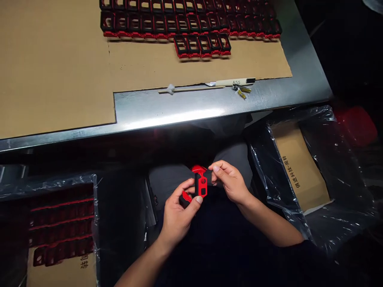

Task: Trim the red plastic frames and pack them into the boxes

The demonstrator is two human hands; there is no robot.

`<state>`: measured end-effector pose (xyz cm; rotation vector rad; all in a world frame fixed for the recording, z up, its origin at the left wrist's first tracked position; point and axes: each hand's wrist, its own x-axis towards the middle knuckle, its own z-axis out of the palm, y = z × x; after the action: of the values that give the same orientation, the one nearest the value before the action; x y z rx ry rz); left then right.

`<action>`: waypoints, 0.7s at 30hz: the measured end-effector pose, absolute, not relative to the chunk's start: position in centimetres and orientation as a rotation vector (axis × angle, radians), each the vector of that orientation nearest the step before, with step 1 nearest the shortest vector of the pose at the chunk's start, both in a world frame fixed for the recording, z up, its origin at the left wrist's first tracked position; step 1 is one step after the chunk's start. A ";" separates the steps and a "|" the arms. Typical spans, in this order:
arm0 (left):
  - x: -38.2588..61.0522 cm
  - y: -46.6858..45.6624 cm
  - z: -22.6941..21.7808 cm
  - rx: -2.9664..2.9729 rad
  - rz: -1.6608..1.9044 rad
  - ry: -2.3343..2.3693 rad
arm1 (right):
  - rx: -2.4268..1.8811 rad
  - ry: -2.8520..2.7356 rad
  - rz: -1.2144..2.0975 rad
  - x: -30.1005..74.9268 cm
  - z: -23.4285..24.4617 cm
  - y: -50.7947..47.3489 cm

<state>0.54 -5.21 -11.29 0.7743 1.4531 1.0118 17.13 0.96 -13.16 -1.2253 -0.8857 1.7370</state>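
On the far left, a plastic-lined bin holds stacked rows of black frames with red edges, lying in shadow, with a piece of cardboard printed with dark characters beneath them. Above it, a brown cardboard sheet covers much of the steel desk.

Laid out on that sheet, toward the far edge, are long, tight rows of matching frames, with a shorter row set just in front of them. Along the near edge of the sheet lie a thin wooden stick with a fluffy white tip, a cream marker labelled A55 and a small bunch of brass-coloured keys.

Below the desk edge, a red-and-black frame sits between the person's two hands, above their lap. The left hand is clenched around its lower part, with the thumb pressed across the front. The right hand grasps its upper side, with the fingers pinching it from the right.

To the right, a second plastic-lined bin holds a cardboard sheet printed with dark characters. Beyond it, a blurred red object sits in the dark.
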 end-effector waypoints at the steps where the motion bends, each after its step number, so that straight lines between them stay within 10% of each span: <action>1: 0.5 -5.1 -11.3 0.772 1.018 1.448 | -1.196 -0.919 1.746 17.3 -13.0 0.8; 21: -1.2 -5.0 -11.9 0.707 1.002 1.361 | -1.079 -1.148 1.841 17.4 -12.3 -0.7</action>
<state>-1.22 -5.03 -11.88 0.7067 1.3610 1.0019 17.44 -0.67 -12.28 -1.0791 -1.1480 1.8409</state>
